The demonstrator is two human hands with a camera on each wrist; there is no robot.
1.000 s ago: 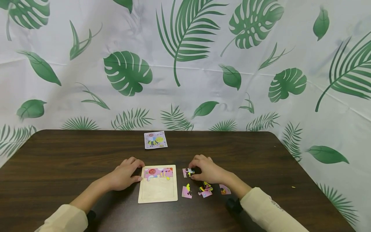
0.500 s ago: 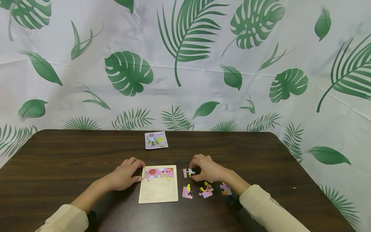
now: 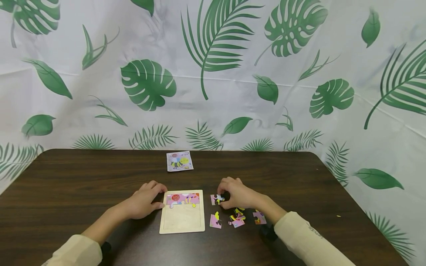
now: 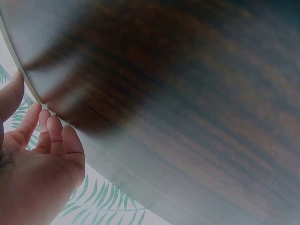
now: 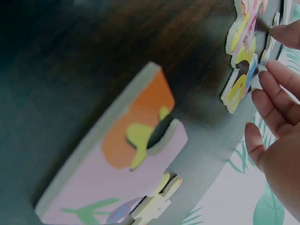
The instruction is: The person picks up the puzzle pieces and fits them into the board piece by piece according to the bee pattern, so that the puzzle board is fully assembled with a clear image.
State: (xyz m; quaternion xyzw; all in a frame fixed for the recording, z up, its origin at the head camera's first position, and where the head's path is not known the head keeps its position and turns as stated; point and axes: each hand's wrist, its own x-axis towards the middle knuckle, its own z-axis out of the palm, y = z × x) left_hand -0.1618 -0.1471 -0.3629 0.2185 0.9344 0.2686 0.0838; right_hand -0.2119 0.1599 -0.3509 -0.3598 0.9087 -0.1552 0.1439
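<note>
In the head view, a square wooden puzzle board (image 3: 182, 221) has joined pink pieces (image 3: 183, 198) along its top. My left hand (image 3: 143, 201) touches the board's left edge with thumb and fingertips; the left wrist view shows these fingers (image 4: 56, 136) loosely bent at the rim (image 4: 11, 49). Right of the board, my right hand (image 3: 240, 194) pinches a puzzle piece (image 3: 213, 200) between thumb and fingers, low over the table. In the right wrist view this piece (image 5: 268, 48) appears edge-on, partly hidden by the fingers (image 5: 276, 91).
Nearer the front lie a pink and yellow piece (image 3: 215, 221), a joined or overlapping cluster (image 3: 237, 221) and a corner piece (image 3: 260, 218) beside the right wrist. A bee picture card (image 3: 179, 161) lies toward the back of the dark table (image 3: 100, 168). Behind hangs a leaf-patterned cloth (image 3: 233, 99).
The right wrist has shifted very slightly, uncovering more of the corner piece. Both hands otherwise keep their places, and the view has moved a little.
</note>
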